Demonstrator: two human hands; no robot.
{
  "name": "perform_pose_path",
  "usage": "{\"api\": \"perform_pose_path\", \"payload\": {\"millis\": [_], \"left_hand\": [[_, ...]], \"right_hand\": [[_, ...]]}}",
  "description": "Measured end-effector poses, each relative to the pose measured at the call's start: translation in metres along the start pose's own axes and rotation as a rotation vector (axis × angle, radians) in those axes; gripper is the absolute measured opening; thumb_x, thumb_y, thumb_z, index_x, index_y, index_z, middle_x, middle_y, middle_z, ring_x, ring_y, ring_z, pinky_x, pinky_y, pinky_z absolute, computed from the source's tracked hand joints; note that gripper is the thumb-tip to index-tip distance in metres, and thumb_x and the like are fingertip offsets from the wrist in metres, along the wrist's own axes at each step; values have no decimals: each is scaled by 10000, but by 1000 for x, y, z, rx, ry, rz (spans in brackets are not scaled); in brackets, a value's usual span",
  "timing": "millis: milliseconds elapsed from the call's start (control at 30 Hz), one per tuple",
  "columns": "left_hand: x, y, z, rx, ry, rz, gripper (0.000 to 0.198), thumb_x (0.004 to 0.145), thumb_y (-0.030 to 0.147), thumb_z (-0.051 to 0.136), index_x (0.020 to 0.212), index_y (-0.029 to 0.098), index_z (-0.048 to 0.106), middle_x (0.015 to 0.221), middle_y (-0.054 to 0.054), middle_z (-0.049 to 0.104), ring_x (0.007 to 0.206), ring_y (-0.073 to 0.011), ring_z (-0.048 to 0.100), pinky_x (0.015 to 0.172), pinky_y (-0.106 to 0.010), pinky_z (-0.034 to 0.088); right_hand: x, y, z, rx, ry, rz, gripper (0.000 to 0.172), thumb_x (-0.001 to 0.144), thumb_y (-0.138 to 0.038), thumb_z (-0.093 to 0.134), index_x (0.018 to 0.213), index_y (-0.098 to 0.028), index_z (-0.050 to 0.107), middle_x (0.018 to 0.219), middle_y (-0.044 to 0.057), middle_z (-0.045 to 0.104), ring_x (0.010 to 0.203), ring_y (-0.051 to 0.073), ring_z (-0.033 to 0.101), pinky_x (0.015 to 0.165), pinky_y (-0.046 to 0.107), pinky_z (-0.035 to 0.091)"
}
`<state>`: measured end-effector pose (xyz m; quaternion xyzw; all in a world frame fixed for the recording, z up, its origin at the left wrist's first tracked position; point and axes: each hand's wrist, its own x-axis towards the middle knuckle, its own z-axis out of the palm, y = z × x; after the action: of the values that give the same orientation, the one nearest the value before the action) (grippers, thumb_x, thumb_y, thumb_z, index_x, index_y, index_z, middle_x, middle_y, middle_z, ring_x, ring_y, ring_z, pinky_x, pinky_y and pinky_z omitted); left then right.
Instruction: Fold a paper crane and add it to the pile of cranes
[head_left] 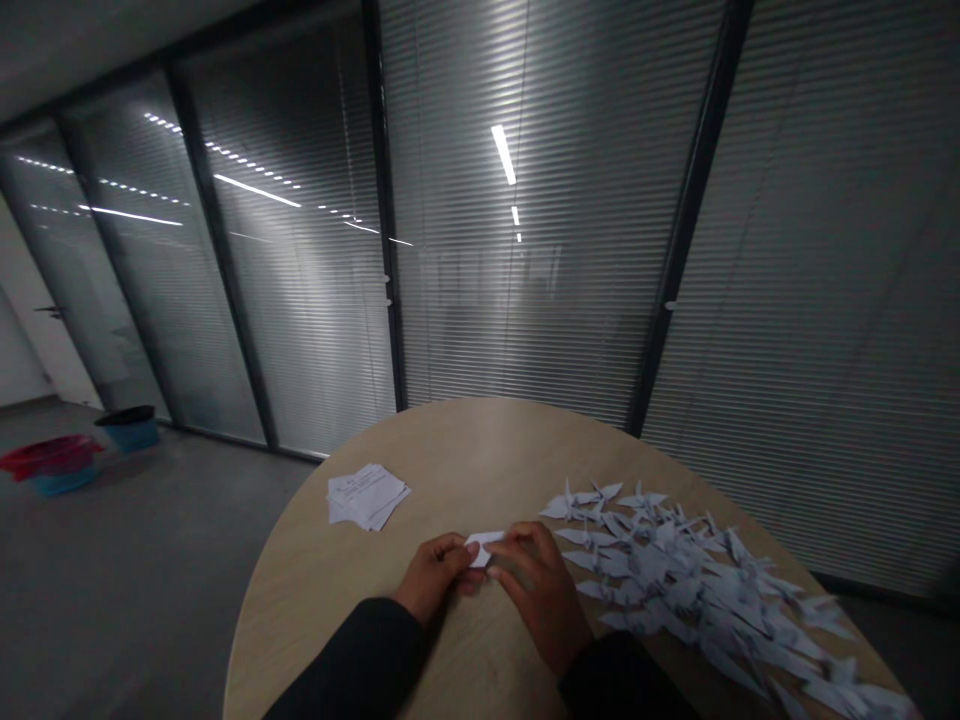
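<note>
A small folded piece of white paper (484,546) is held between my two hands, just above the table. My left hand (437,575) pinches its left end, thumb on top and fingers beneath. On the right side, my right hand (541,588) has its fingertips on the paper's edge, with thumb and fingers bent round it. To the right of my right hand spreads a large pile of folded white paper cranes (675,570). A loose stack of square paper sheets (369,495), the top one with printed lines, lies beyond my left hand.
The round wooden table (480,450) curves away toward glass partitions with blinds (525,330). On the floor at the left stand a bin with a red liner (52,458) and a blue bin with a black liner (131,427).
</note>
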<state>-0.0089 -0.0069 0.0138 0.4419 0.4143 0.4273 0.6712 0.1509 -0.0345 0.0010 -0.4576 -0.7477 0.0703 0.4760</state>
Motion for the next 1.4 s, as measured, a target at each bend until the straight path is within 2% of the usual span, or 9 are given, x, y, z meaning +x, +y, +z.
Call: {"api": "perform_pose_path", "payload": {"millis": [133, 300, 533, 733, 900, 1033, 1200, 1400], "left_hand": [[1, -2, -1, 62, -43, -12, 634, 423, 598, 773, 725, 86, 551, 573, -24, 587, 524, -94, 541, 511, -204, 440], [1, -3, -2, 113, -105, 15, 613, 491, 614, 740, 744, 90, 545, 580, -21, 584, 502, -85, 534, 488, -197, 419], [2, -4, -3, 92, -140, 10, 601, 512, 607, 738, 738, 83, 548, 581, -47, 601, 493, -92, 540, 457, -188, 394], [3, -7, -4, 27, -146, 44, 575, 511, 533, 777, 812, 64, 639, 711, -73, 651, 639, -136, 603, 586, -232, 472], [2, -6, -4, 20, -137, 43, 521, 522, 474, 792, 825, 65, 681, 751, -74, 671, 672, -127, 598, 642, -224, 463], [1, -5, -3, -4, -89, 38, 571, 471, 451, 819, 864, 67, 661, 747, -86, 678, 665, -145, 615, 609, -224, 457], [0, -1, 1, 6, -63, 64, 578, 428, 487, 819, 772, 77, 603, 649, -76, 655, 628, -156, 615, 563, -221, 451], [0, -1, 2, 40, -70, 108, 589, 459, 526, 795, 780, 76, 591, 678, -88, 658, 614, -147, 602, 579, -243, 466]], "right_hand": [[1, -2, -3, -113, -67, -97, 302, 757, -77, 605, 975, -278, 662, 967, 57, 501, 912, 191, 470, 801, 343, 417], [3, -4, -3, -188, -92, -104, 178, 762, -134, 645, 881, -260, 683, 897, 50, 523, 865, 193, 467, 754, 339, 399], [5, -4, -4, -193, -80, -126, 102, 752, -122, 660, 782, -219, 670, 854, 39, 512, 840, 176, 455, 735, 310, 369], [6, -3, -5, -203, -88, -140, 67, 772, -147, 647, 760, -211, 660, 838, 36, 503, 832, 174, 440, 727, 303, 340], [5, -4, -4, -209, -54, -138, 56, 770, -162, 651, 735, -205, 656, 814, 33, 493, 807, 168, 432, 714, 295, 334], [4, -3, -4, -187, -53, -100, 48, 777, -193, 647, 745, -220, 670, 822, 37, 489, 806, 169, 438, 710, 295, 348], [4, 2, -2, -109, -42, -16, 53, 778, -220, 642, 749, -230, 685, 836, 43, 490, 808, 169, 454, 720, 295, 376], [4, 5, 1, -12, -83, 144, 90, 783, -259, 608, 756, -215, 682, 852, 43, 478, 855, 180, 465, 772, 317, 385]]}}
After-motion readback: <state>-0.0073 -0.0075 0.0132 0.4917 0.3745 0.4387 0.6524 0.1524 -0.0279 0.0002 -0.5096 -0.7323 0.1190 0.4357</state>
